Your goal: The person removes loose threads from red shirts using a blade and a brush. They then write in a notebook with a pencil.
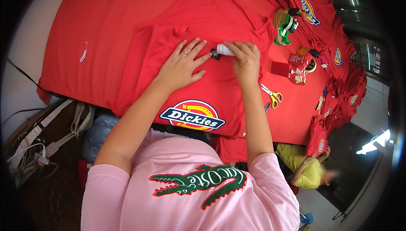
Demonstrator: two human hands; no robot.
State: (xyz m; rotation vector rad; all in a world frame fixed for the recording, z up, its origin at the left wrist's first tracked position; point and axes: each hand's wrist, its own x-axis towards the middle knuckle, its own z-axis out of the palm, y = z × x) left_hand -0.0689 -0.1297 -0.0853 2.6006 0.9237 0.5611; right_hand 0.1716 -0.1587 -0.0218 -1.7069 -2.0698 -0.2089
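The right hand grips a white bottle at a black label. The left hand lies splayed on the red shirt.

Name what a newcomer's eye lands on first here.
The bright emblem on the red garment, at its near edge. Above it, the right hand holds a white bottle at a small dark label, the left hand spread alongside. Yellow-handled scissors lie to the right.

Matt cloth shirt, smooth plastic container, metal scissor blades
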